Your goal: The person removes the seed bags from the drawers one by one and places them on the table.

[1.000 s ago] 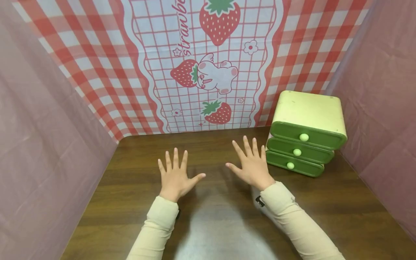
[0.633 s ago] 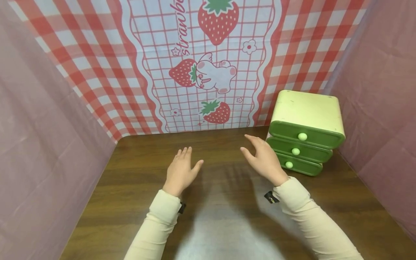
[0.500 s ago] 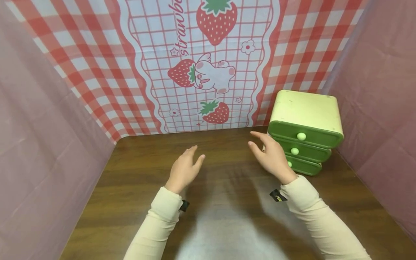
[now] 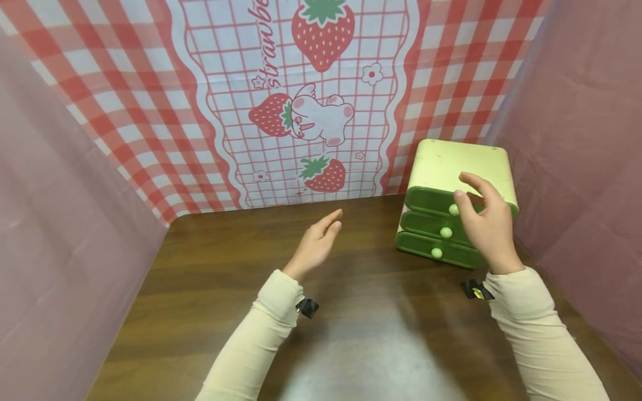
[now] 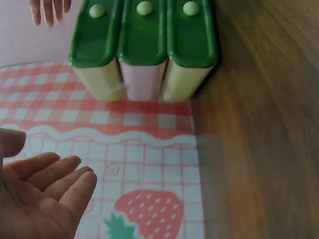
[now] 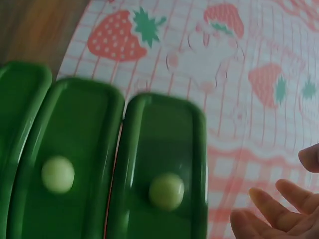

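Three green drawers (image 4: 426, 224) front the pale-yellow cabinet (image 4: 435, 177), all apparently pushed in, each with a round knob; the top knob (image 6: 166, 191) shows plainly in the right wrist view. Just in front of the cabinet we see the right hand (image 4: 490, 229), its thumb and fingers parted around nothing (in the right wrist view it looks apart from the drawer fronts). Well to the cabinet's left hangs the left hand (image 4: 316, 245), relaxed and holding nothing. Under the cabinet lies the wooden table (image 4: 200, 278); behind it is the strawberry-print cloth (image 4: 301, 106), and to its right a pink curtain (image 4: 577, 167).

We judge the step in hand to be a reach toward the cabinet, with contact not yet made. Gripping a knob, we think, calls for lining up thumb and fingertips, then a light pinch.
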Demonstrator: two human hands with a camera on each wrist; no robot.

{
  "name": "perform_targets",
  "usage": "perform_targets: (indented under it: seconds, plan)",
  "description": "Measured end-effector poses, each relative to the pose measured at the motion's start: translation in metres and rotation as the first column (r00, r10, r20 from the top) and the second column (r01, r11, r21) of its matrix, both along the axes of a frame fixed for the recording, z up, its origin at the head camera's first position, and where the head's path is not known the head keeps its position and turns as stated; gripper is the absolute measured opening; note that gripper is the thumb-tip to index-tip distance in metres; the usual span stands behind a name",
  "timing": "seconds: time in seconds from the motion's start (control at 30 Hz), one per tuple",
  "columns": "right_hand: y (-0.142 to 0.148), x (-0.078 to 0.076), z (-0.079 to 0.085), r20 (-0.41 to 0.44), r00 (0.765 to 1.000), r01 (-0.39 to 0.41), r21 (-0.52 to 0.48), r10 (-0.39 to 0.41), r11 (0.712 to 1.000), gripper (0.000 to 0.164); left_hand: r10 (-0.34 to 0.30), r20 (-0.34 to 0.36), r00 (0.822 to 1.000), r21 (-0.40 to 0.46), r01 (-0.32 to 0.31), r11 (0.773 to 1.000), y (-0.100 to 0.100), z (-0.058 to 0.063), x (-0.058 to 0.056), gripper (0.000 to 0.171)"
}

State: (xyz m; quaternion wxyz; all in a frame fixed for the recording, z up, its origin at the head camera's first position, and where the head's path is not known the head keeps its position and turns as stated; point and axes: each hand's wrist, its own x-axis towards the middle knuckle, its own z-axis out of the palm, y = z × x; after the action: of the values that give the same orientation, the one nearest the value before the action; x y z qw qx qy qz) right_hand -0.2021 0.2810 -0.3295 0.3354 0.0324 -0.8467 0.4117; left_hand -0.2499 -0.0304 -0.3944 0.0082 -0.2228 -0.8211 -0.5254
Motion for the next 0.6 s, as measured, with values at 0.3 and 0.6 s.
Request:
perform_targets:
  seconds: [0.3, 0.6]
  plan:
    - [0.047, 0.000, -0.006, 0.093, 0.978, 0.192, -0.065, -0.185, 0.979, 0.047, -0.178, 0.201, 0.963, 0.136, 0.152, 0.979, 0.033, 0.000, -0.019, 0.061]
    - [0.075, -0.002, -0.020, 0.269, 0.942, 0.248, -0.160, -0.199, 0.956, 0.054, -0.295, 0.219, 0.930, 0.164, 0.263, 0.951, 0.072, 0.008, -0.031, 0.063]
